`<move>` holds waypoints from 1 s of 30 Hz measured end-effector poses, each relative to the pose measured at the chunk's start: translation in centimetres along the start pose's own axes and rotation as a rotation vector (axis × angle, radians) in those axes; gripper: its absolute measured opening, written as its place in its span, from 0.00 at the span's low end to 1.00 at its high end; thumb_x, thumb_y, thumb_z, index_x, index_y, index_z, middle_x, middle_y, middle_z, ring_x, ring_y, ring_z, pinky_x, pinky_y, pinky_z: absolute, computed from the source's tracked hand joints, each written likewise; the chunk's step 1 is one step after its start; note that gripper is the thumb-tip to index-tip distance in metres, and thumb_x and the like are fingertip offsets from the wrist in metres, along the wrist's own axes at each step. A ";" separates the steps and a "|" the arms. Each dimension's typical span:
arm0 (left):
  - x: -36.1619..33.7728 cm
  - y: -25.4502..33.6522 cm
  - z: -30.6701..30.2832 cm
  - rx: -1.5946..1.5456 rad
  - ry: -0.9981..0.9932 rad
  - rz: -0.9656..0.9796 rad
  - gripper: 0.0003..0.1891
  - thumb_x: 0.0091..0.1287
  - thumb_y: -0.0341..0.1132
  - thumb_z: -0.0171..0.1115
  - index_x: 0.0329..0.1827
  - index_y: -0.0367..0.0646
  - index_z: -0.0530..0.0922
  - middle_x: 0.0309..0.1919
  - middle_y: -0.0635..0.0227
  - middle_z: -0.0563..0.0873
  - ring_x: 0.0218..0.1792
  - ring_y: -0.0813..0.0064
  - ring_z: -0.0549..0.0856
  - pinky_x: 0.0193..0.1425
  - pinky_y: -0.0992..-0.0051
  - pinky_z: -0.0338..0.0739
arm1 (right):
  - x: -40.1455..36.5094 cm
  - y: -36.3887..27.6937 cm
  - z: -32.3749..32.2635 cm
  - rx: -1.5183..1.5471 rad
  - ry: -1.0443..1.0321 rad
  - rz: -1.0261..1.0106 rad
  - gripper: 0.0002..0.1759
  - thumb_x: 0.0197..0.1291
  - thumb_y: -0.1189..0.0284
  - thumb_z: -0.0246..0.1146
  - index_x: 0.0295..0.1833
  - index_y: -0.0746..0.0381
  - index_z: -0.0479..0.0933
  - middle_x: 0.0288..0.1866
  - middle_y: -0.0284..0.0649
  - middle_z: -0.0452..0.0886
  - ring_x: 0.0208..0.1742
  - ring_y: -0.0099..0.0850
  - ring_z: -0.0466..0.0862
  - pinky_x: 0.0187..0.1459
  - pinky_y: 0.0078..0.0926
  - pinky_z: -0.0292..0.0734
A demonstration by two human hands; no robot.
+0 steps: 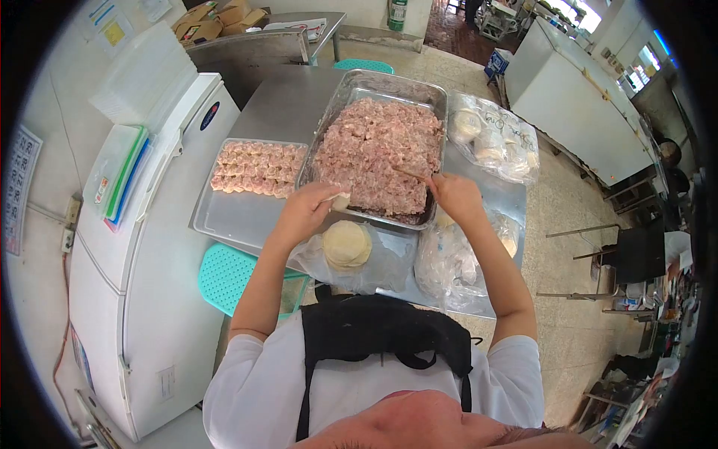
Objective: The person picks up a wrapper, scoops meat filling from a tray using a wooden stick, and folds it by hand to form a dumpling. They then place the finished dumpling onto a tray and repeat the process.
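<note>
A deep metal pan point(441, 112) holds a large mass of minced meat point(374, 150). At the pan's near left corner, my left hand point(305, 213) holds a pale dough wrapper point(341, 202) between thumb and fingers. My right hand point(458, 196) grips a thin stick-like tool point(408, 173), whose far end touches the meat. Below the pan, a stack of round wrappers point(346, 245) rests on clear plastic. On the left, a tray point(239, 213) carries rows of filled dumplings point(258, 168).
Plastic bags of dough point(493, 142) lie right of the pan, and another plastic bag point(449, 262) lies near my right forearm. A turquoise stool point(228, 277) stands beside the metal table point(288, 90). White freezers point(179, 247) stand left and at the far right.
</note>
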State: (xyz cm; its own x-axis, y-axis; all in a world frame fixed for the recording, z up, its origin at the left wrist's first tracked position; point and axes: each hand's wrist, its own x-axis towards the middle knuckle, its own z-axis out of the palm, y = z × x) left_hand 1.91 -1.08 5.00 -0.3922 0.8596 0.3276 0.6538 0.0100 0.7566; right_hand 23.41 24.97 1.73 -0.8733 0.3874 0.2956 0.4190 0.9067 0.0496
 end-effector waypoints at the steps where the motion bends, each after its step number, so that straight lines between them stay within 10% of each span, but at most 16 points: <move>1: 0.0 -0.6 -0.1 0.304 0.059 0.292 0.08 0.62 0.26 0.64 0.44 0.41 0.84 0.39 0.66 0.86 0.41 0.66 0.84 0.49 0.74 0.78 | -0.6 -0.8 0.5 0.029 -0.071 -0.003 0.19 0.67 0.58 0.55 0.30 0.58 0.79 0.27 0.41 0.82 0.32 0.42 0.85 0.32 0.42 0.79; 17: -0.1 -8.3 -3.3 -0.448 -0.022 -0.254 0.10 0.64 0.22 0.61 0.38 0.44 0.68 0.42 0.70 0.84 0.41 0.85 0.80 0.46 0.80 0.75 | -2.1 -6.6 -5.2 -0.228 -0.330 -0.066 0.11 0.57 0.65 0.62 0.25 0.56 0.82 0.25 0.41 0.83 0.30 0.35 0.86 0.27 0.34 0.78; 30: -3.1 -13.4 -2.9 -1.369 0.227 -0.723 0.16 0.72 0.32 0.53 0.58 0.32 0.73 0.53 0.57 0.83 0.53 0.64 0.84 0.60 0.67 0.79 | 0.4 -9.8 -3.4 -0.155 -0.321 -0.081 0.07 0.49 0.73 0.61 0.24 0.60 0.83 0.23 0.44 0.83 0.28 0.37 0.87 0.27 0.36 0.78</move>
State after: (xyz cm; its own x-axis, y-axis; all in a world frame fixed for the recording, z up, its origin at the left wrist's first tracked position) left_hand -7.47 -5.38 -4.50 -0.5191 0.7847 -0.3388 -0.7235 -0.1923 0.6630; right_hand 19.82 15.71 4.58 -0.9285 0.3702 -0.0287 0.3563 0.9100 0.2119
